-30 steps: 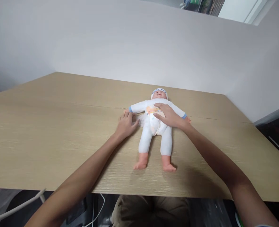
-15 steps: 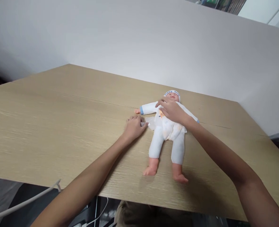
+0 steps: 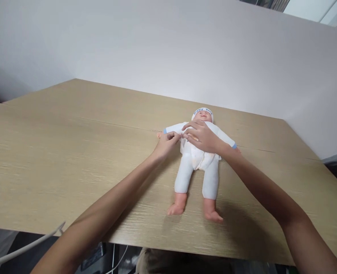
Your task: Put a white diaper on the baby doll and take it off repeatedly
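Note:
A baby doll (image 3: 198, 167) in a white suit and white cap lies on its back on the wooden table (image 3: 71, 152), bare feet toward me. A white diaper (image 3: 198, 158) wraps its waist. My left hand (image 3: 166, 144) is closed in a pinch on the diaper's left side tab, brought up against the doll's waist. My right hand (image 3: 201, 136) lies across the doll's chest and belly, fingers pressed down on the diaper's front and meeting the left fingertips.
A pale wall (image 3: 168, 49) rises just behind the table. A white cable (image 3: 22, 249) hangs below the near edge at the left. My lap shows under the table's front edge.
My left hand has lifted the diaper tab from the tabletop and carried it right onto the doll's waist. My right hand has stayed on the doll's front. The view has shifted slightly.

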The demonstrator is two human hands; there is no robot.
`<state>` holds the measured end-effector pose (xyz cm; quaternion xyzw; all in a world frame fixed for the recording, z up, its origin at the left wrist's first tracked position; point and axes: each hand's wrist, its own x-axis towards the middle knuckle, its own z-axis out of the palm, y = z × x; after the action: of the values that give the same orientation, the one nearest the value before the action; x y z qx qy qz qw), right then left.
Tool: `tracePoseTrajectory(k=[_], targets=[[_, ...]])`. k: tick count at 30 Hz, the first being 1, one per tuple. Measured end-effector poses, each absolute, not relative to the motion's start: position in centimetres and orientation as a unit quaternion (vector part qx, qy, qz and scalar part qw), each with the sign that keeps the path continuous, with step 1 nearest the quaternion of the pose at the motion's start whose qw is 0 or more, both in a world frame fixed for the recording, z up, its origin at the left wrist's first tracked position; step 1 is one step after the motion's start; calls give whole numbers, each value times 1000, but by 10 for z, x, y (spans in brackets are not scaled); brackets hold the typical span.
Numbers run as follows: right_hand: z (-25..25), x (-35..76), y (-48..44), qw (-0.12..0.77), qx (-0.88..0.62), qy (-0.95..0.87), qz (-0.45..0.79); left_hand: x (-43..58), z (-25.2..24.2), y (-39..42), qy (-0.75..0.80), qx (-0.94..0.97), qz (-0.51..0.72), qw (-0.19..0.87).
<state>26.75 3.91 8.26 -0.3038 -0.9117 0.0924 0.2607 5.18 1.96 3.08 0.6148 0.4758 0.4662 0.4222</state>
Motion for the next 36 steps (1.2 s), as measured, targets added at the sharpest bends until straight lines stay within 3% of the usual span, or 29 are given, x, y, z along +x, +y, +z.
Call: tracePoseTrajectory(k=[5,14,19,27,31,36], targets=[[83,286,19,384,-415,-817,114,81,37,27,457,610,468,448],[67,285,19,359,-447,-789,222,103,30,25,421,597,490,476],[58,285,28,360,-459,-790,187,97,18,21,393,627,517,430],[66,288,21,357,-455,-779,241,85,-8,31,437,657,492,368],[60,286,25,369,-457,-778,222,85,-11,34,442,670,493,337],[60,285,8,408,-463,-784,62,83,21,4,485,688,497,213]])
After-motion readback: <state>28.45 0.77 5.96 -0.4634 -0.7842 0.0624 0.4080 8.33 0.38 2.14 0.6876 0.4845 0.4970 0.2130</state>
